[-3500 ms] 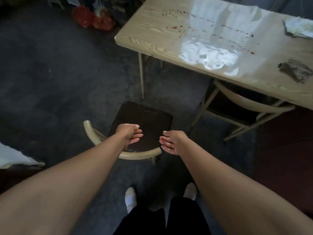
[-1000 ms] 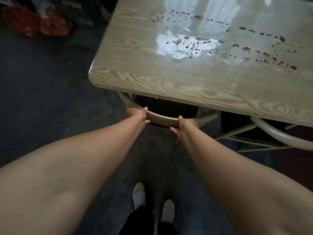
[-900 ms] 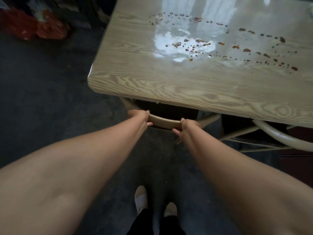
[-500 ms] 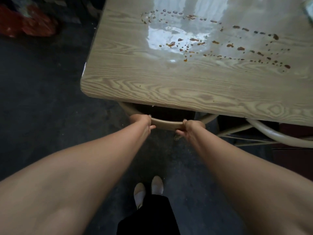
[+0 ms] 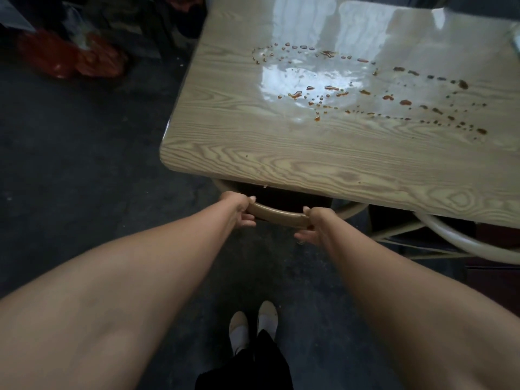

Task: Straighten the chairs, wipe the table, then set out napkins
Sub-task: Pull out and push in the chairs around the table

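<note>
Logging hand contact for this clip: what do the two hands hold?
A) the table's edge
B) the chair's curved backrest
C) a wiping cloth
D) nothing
B: the left hand and the right hand each grip the chair's curved backrest, just below the near edge of the table.

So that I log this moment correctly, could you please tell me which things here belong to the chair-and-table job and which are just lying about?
Part of the job: chair, gripped at its curved back by left hand and right hand; second chair; table; reddish drops to wipe.
Just lying about: red bags on the floor.
</note>
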Motion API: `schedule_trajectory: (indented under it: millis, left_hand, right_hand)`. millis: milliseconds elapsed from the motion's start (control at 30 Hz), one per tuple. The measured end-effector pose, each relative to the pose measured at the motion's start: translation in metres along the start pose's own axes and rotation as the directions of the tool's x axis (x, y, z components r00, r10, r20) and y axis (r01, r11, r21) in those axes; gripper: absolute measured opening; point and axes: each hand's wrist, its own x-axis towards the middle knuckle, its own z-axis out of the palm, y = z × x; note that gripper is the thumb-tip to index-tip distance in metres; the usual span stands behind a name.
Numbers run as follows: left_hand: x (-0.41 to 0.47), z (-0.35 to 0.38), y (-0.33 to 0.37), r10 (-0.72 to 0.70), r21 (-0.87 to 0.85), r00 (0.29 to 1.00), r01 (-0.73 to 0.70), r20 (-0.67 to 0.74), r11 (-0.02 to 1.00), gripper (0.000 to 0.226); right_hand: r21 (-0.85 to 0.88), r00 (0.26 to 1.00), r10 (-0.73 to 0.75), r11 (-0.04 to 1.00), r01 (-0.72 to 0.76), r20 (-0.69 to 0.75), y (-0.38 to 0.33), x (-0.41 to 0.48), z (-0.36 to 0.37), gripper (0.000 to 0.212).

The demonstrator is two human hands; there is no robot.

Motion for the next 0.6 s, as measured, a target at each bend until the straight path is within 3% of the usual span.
schedule_trajectory:
  millis: [167,400,600]
  left_hand:
    - [-0.035,-0.029,0.011,0.073,-0.021,0.997,-0.072,0.017,0.997,0.040]
    - [-0.077,-0.068,0.016,0.127,-0.073,0.989,-0.121,0.078,0.990,0.038]
    - [-0.092,-0.107,0.035,0.247,-0.030,0.964,-0.246,0.094,0.969,0.033]
  right_hand:
    - [-0.076,0.999,-0.026,0.997,0.028,0.032,-0.006,-0.040,0.000,0.052]
    - [-0.162,0.982,-0.144,0.973,0.163,0.126,-0.028,-0.090,0.023,0.039]
    - [-0.239,0.954,-0.182,0.941,0.239,0.238,-0.048,-0.121,0.067,0.035]
